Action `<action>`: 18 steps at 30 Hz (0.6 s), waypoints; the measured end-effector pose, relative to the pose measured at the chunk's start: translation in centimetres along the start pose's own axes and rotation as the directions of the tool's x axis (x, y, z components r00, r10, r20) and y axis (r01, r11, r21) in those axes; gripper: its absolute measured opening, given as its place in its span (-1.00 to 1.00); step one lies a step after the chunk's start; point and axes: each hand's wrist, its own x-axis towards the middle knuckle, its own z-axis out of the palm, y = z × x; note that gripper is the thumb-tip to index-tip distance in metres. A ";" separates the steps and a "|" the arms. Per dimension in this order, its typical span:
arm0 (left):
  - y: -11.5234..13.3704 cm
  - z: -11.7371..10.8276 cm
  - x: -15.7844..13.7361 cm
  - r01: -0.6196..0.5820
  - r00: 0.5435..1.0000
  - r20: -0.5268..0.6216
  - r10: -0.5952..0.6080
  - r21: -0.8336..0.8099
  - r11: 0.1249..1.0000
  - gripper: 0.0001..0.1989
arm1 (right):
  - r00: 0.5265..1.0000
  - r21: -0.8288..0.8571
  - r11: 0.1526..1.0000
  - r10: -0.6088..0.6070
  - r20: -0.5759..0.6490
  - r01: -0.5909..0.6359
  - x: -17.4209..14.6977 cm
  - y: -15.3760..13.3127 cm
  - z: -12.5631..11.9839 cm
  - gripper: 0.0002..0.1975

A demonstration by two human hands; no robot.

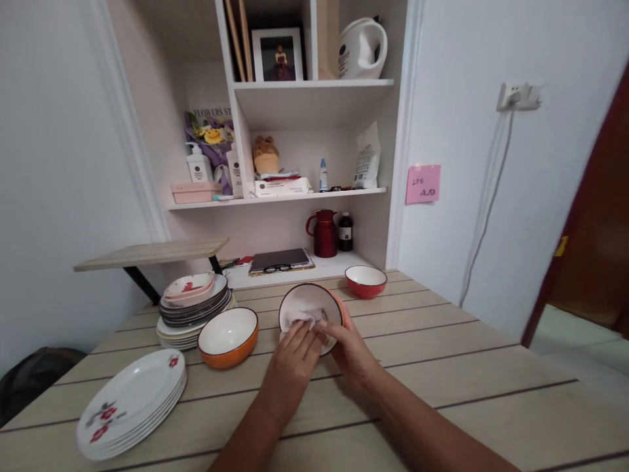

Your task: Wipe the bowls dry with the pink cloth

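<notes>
My right hand (354,351) grips the right side of a bowl (299,298) that is white inside, orange outside and dark at the rim. The bowl is tilted, its inside facing me. Inside it, my left hand (295,357) presses a pale cloth (305,317) against the wall, fingers closed over the cloth. Left of my hands, an orange bowl (228,357) with a white inside stands upright on the table. A red bowl (366,288) is farther back on the right.
Oval floral plates (132,400) are stacked at the front left of the wooden table (452,380). Behind them rises a stack of round plates (196,308) with small dishes on top. A red jug (325,234), a dark bottle (345,233) and a laptop (279,259) occupy the back shelf.
</notes>
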 end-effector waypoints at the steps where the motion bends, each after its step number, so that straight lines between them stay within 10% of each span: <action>1: 0.0 0.0 0.1 -0.011 1.000 0.004 0.011 -0.002 1.000 -0.63 | 1.000 -0.016 1.000 -0.014 -0.018 0.014 0.1 0.0 -0.1 -0.16; 12: 0.2 -0.1 0.6 -0.111 0.994 0.007 0.111 0.007 0.994 -0.70 | 0.964 -0.312 0.918 0.265 0.021 -0.245 1.1 -4.3 -3.3 -0.41; 18: 0.6 -0.3 0.5 -0.108 0.994 -0.016 0.109 0.055 0.993 -0.70 | 0.969 -0.207 0.952 0.242 0.056 -0.226 1.0 -4.1 -3.2 -0.14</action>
